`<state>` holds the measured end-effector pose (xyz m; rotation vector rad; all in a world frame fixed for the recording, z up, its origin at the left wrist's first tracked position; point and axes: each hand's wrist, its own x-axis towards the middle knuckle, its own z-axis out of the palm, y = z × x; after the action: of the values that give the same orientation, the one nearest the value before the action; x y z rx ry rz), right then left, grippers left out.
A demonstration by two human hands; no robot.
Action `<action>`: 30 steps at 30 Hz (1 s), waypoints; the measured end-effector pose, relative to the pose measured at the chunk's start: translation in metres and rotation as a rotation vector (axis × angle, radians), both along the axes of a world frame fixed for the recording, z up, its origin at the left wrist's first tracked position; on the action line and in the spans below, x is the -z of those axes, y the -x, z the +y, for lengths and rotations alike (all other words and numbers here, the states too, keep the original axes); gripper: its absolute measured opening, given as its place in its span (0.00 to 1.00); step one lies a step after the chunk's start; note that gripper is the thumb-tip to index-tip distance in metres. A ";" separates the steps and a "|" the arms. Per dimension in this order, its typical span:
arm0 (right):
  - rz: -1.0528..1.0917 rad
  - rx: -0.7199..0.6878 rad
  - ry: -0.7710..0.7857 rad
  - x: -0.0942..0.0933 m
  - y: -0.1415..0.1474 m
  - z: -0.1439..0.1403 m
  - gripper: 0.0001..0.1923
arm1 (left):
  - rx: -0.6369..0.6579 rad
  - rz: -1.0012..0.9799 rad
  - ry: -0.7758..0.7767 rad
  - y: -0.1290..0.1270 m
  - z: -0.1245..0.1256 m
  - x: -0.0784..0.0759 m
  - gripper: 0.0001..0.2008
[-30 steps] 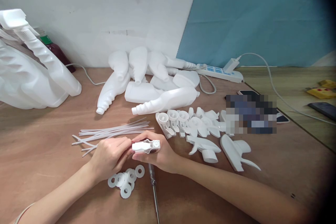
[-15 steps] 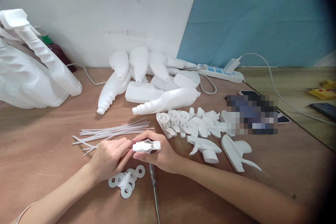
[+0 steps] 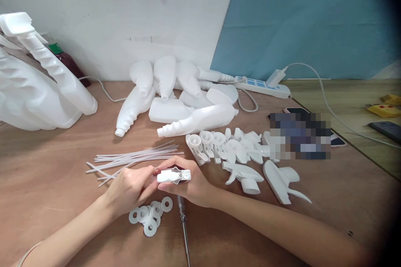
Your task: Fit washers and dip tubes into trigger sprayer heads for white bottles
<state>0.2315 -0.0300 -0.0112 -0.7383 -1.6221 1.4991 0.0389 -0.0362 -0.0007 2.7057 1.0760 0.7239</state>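
Nothing much shifts since before: our right hand [image 3: 191, 185] still clamps the spray trigger head [image 3: 173, 175], left hand [image 3: 131, 187] pinching its end; beside it, washers [image 3: 150, 215], dip tubes [image 3: 134, 158], bottles [image 3: 188, 108] wait unassembled.

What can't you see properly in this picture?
- Underside of the spray head: hidden by the right hand and left hand.
- Phone: blurred by a pixelated patch.
- Screwdriver: cut off by the bottom edge.
- Big white bottles: cut off by the left edge.
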 end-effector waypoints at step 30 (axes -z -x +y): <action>0.015 0.105 -0.002 0.002 0.003 -0.002 0.18 | -0.128 0.165 0.185 -0.001 0.000 0.001 0.07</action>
<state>0.2288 -0.0318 -0.0129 -0.7970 -1.5498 1.4246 0.0400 -0.0363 -0.0017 2.5934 1.2930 0.4002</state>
